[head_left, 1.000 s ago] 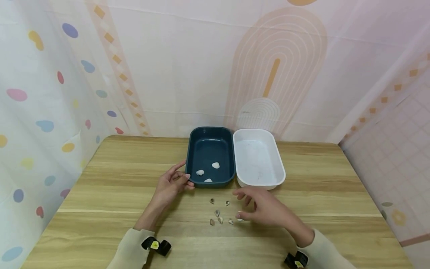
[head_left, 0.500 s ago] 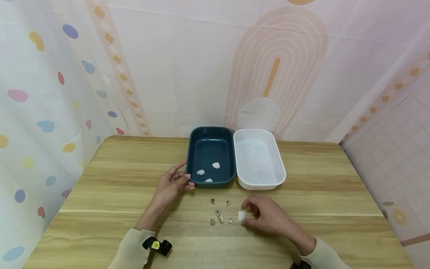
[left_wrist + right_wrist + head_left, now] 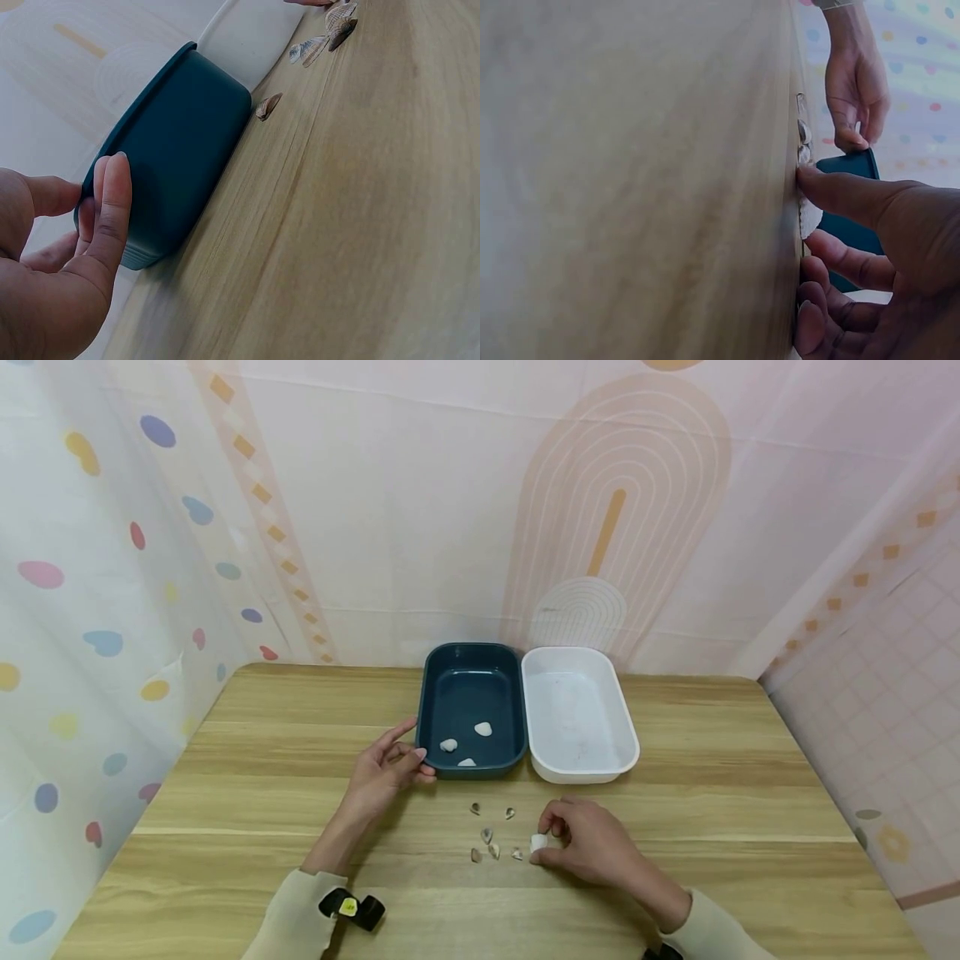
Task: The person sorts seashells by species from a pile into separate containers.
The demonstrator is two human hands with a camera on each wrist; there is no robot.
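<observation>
My left hand (image 3: 382, 775) grips the near left rim of a dark teal tray (image 3: 472, 772), fingers and thumb at its edge. In the left wrist view those fingers (image 3: 112, 199) lie along the tray's outer wall. Several white seashells (image 3: 483, 728) lie inside it. On the table, my right hand (image 3: 588, 842) pinches another white seashell (image 3: 538, 843) between thumb and fingers. The right wrist view has this ribbed shell (image 3: 809, 217) on edge at the tabletop. Just left of that hand lie several small brownish seashells (image 3: 487, 836).
A white tray (image 3: 584, 775) stands right beside the teal one, with no shells visible inside. Both stand on a wooden table (image 3: 300, 735) near a patterned cloth backdrop (image 3: 405, 527). Black wrist cameras (image 3: 352, 907) are strapped over the sleeves.
My right hand has come down and closed its thumb and fingers on the white seashell, which has tilted up from lying flat. The left hand has stayed at the teal tray.
</observation>
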